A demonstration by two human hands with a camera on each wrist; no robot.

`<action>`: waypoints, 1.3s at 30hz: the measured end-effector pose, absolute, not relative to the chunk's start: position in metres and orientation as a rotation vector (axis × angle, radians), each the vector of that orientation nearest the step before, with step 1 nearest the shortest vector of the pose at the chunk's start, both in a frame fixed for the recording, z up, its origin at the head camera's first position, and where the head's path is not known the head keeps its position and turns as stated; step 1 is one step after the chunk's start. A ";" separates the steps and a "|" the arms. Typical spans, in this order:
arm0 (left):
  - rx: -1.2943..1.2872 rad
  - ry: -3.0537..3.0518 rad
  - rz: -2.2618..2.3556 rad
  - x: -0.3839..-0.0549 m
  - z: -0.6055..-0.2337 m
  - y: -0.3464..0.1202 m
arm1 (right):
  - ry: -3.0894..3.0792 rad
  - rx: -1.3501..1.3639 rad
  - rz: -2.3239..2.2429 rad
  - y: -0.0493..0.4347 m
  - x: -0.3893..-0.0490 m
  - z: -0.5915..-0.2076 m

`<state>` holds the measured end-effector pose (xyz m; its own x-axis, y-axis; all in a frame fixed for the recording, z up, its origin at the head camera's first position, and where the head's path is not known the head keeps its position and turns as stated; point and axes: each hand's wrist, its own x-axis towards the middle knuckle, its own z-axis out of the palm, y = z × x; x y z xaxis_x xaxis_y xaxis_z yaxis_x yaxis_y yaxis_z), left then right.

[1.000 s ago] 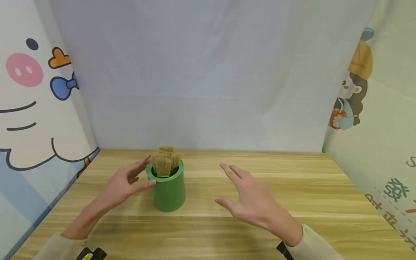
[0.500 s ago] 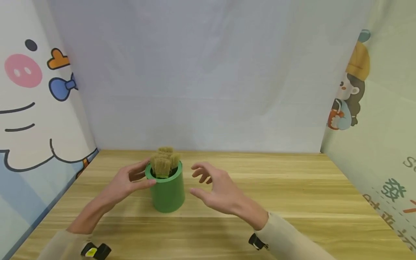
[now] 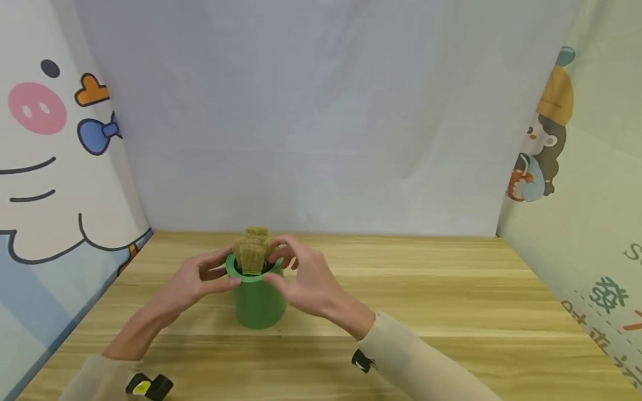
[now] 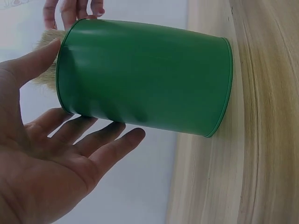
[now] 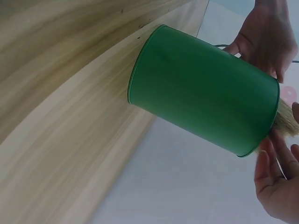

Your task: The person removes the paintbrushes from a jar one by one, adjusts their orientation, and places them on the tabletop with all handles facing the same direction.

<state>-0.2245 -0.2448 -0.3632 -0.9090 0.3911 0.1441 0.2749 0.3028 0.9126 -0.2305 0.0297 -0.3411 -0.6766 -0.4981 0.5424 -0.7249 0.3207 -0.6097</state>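
Upright on the wooden table (image 3: 426, 301) stands a green cylindrical holder (image 3: 259, 305). Several flat brushes (image 3: 252, 253) stick out of it, tan bristles up; their handles are hidden inside. My left hand (image 3: 185, 287) holds the holder's left side near the top, thumb at the near rim and fingers (image 4: 112, 149) along the wall in the left wrist view. At the opening's right side is my right hand (image 3: 311, 284). Its thumb lies by the near rim and its bent fingers (image 5: 280, 151) reach beside the bristles, apart from the thumb, with no brush visibly pinched.
A pale grey cloth (image 3: 321, 122) hangs behind the table's back edge. Cartoon-printed cloths flank it, a white figure (image 3: 45, 184) on the left and a green cloth (image 3: 602, 223) on the right. Both wrists wear black straps (image 3: 149, 386).
My right hand has moved left from over the table to the holder's opening, its fingers bending. The left hand has stayed at the holder's side. The holder has not visibly moved.
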 end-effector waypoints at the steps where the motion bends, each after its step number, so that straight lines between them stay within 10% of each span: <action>1: 0.627 2.447 1.681 -0.225 -0.363 -0.244 | -2.323 1.106 1.277 0.028 -0.231 -0.341; 39: 0.580 2.404 1.718 -0.223 -0.360 -0.242 | -2.147 1.120 1.353 0.005 -0.248 -0.342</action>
